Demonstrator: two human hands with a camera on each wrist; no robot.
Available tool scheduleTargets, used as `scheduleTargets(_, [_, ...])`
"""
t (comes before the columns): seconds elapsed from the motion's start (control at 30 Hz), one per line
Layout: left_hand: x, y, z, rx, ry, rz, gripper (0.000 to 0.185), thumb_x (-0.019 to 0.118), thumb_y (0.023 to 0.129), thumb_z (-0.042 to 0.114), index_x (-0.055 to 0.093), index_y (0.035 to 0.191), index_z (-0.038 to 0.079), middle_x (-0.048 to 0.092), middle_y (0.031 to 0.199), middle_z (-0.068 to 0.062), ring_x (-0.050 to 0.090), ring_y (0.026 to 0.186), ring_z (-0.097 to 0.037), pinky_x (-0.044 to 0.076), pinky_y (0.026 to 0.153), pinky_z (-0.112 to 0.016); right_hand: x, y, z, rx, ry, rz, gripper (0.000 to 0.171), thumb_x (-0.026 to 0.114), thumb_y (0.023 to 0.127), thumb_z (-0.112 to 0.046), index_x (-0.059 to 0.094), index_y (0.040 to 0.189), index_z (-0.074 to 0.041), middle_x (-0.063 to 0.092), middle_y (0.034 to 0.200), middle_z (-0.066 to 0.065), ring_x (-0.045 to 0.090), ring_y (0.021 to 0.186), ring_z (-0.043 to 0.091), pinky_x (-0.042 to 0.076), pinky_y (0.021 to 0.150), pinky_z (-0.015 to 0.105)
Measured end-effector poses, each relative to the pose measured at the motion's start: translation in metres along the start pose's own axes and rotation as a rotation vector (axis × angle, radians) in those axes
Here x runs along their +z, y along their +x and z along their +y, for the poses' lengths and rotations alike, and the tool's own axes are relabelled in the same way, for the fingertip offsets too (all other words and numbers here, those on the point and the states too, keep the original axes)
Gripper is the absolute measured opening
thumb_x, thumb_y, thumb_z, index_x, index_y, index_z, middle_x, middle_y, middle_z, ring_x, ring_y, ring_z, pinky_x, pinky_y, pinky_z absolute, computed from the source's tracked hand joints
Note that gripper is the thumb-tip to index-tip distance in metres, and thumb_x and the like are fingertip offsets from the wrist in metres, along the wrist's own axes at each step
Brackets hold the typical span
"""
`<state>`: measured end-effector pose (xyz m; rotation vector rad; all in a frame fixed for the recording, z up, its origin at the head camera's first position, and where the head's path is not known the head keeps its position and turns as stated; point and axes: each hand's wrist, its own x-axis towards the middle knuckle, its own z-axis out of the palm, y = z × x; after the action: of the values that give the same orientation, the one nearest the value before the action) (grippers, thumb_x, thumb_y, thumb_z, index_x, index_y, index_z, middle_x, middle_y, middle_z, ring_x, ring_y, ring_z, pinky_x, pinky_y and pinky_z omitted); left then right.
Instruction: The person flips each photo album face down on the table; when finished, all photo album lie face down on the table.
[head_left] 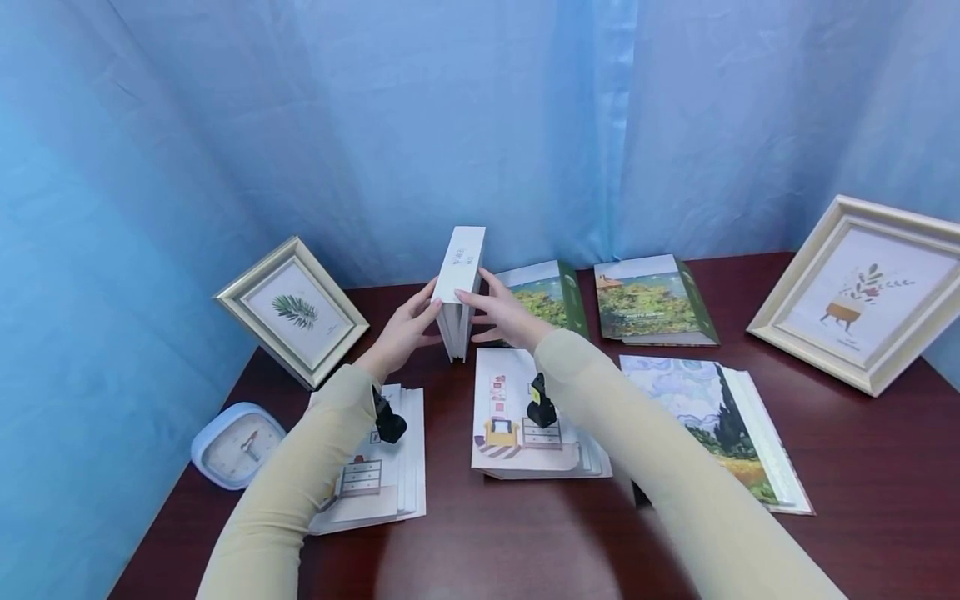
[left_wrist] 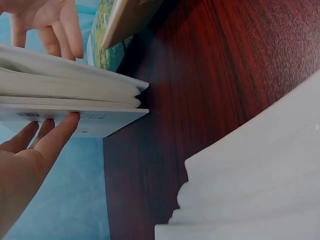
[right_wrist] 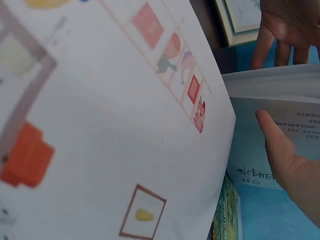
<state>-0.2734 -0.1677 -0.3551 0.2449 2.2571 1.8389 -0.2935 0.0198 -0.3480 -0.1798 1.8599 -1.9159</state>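
A thick white book (head_left: pixel 461 262) stands upright toward the back of the table, its spine with dark lettering turned up and its pages fanned slightly below. My left hand (head_left: pixel 401 333) presses its fingertips on the book's left side. From the other side my right hand (head_left: pixel 510 312) touches it, one digit lying along the spine edge. The left wrist view shows straight fingers (left_wrist: pixel 62 130) against a printed cover (left_wrist: pixel 105 120), with the right hand (left_wrist: pixel 50 22) beyond the book. In the right wrist view, the right thumb (right_wrist: pixel 270 132) rests on the pale blue printed cover (right_wrist: pixel 250 135).
Two green-spined books (head_left: pixel 652 300) (head_left: pixel 536 287) lie at the back right. Illustrated white books (head_left: pixel 517 417) (head_left: pixel 367 487) lie in front, a landscape-painting book (head_left: pixel 705 425) at right. Picture frames (head_left: pixel 296 312) (head_left: pixel 862 300) stand at both sides. A blue clock (head_left: pixel 238 446) sits at left.
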Motion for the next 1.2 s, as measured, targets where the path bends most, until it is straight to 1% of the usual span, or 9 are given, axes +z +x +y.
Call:
scheduleTargets(0.1, [0.003,0.003,-0.002,-0.009,0.041,-0.039,0.056,0.040,0.102,0.033,0.015,0.152,0.033,0.024,0.155,-0.014,0.031,0.140,-0.032,0.041,0.101,-0.054,-0.004,-0.003,-0.002,-0.001,-0.002,0.014,0.081,0.055,0.095,-0.035,-0.001,0.153,-0.030,0.011,0.158,0.011,0.039,0.133,0.037,0.046,0.097,0.052])
scheduleTargets(0.33, [0.013,0.008,-0.004,0.002,0.122,-0.098,0.057,0.042,0.102,0.028,0.015,0.151,0.039,0.026,0.154,-0.011,0.030,0.140,-0.030,0.039,0.103,-0.056,-0.013,-0.009,-0.004,0.000,-0.012,0.055,0.083,0.057,0.095,-0.033,-0.001,0.153,-0.028,0.028,0.151,0.016,0.045,0.128,0.038,0.047,0.095,0.051])
scheduleTargets(0.5, [0.019,0.008,-0.006,0.040,0.203,-0.112,0.060,0.046,0.101,0.020,0.017,0.151,0.039,0.031,0.152,-0.010,0.033,0.139,-0.029,0.040,0.102,-0.055,-0.014,-0.013,-0.003,0.001,-0.033,0.089,0.083,0.061,0.092,-0.032,0.005,0.153,-0.028,0.033,0.147,0.015,0.046,0.127,0.039,0.050,0.092,0.050])
scheduleTargets(0.67, [0.023,0.010,-0.009,0.059,0.273,-0.116,0.063,0.048,0.100,0.015,0.018,0.150,0.039,0.030,0.153,-0.007,0.035,0.138,-0.030,0.041,0.102,-0.054,-0.015,-0.019,-0.003,-0.010,-0.055,0.105,0.082,0.065,0.090,-0.031,0.011,0.152,-0.026,0.033,0.146,0.012,0.047,0.126,0.035,0.051,0.090,0.049])
scheduleTargets(0.77, [0.024,0.010,-0.009,0.072,0.305,-0.121,0.063,0.048,0.100,0.014,0.018,0.150,0.038,0.028,0.155,-0.006,0.035,0.138,-0.029,0.039,0.104,-0.052,-0.015,-0.023,-0.003,-0.022,-0.067,0.113,0.082,0.067,0.089,-0.031,0.014,0.151,-0.025,0.036,0.145,0.012,0.047,0.126,0.033,0.051,0.091,0.049])
scheduleTargets(0.87, [0.026,0.010,-0.008,0.087,0.343,-0.125,0.063,0.047,0.100,0.015,0.017,0.151,0.035,0.024,0.156,-0.003,0.034,0.139,-0.029,0.036,0.107,-0.050,-0.015,-0.025,-0.002,-0.031,-0.073,0.136,0.078,0.068,0.088,-0.029,0.020,0.150,-0.024,0.039,0.143,0.011,0.049,0.125,0.032,0.050,0.093,0.050])
scheduleTargets(1.0, [0.027,0.009,-0.007,0.105,0.400,-0.132,0.061,0.047,0.100,0.016,0.017,0.152,0.029,0.020,0.158,-0.001,0.029,0.140,-0.031,0.034,0.108,-0.051,-0.016,-0.027,0.001,-0.029,-0.085,0.174,0.072,0.068,0.088,-0.029,0.027,0.147,-0.020,0.044,0.140,0.012,0.052,0.122,0.032,0.049,0.094,0.048])
scheduleTargets(1.13, [0.028,0.008,-0.006,0.118,0.446,-0.126,0.061,0.047,0.100,0.017,0.018,0.152,0.027,0.019,0.158,-0.002,0.027,0.141,-0.032,0.033,0.109,-0.050,-0.015,-0.028,0.001,-0.027,-0.101,0.180,0.069,0.067,0.089,-0.029,0.030,0.146,-0.018,0.046,0.138,0.012,0.053,0.121,0.031,0.049,0.095,0.047])
scheduleTargets(1.2, [0.027,0.007,-0.007,0.120,0.463,-0.119,0.060,0.047,0.100,0.017,0.018,0.152,0.027,0.022,0.157,-0.003,0.028,0.141,-0.031,0.033,0.109,-0.049,-0.014,-0.028,0.001,-0.025,-0.103,0.173,0.067,0.066,0.089,-0.028,0.032,0.146,-0.017,0.046,0.138,0.012,0.053,0.121,0.031,0.048,0.096,0.047])
